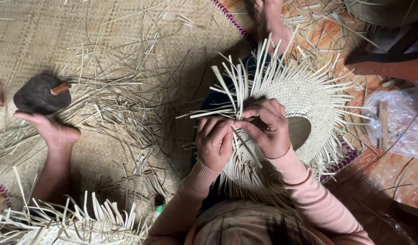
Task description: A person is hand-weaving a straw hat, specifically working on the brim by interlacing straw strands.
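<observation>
So the woven floor mat (45, 27) is sprawling under everything, loose strips (118, 104) littering it. Sitting on the lap is the half-woven basket (304, 97) — both hands are closing on its rim strips, left hand (214, 141) pinching one, right hand (266, 127) curled over another. Strips could be snapping or slipping if bent too sharply. Someone else's foot (52, 131) and a dark stone (39, 93) are lying nearby.

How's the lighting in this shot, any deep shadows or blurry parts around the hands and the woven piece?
Head view: light falls brightest on the woven piece and its pale strips; the left hand and right hand are evenly lit and fairly sharp. Deep shadow darkens the lower right corner and the gap left of the hands. The mat at upper left looks dimmer and softer.
</observation>
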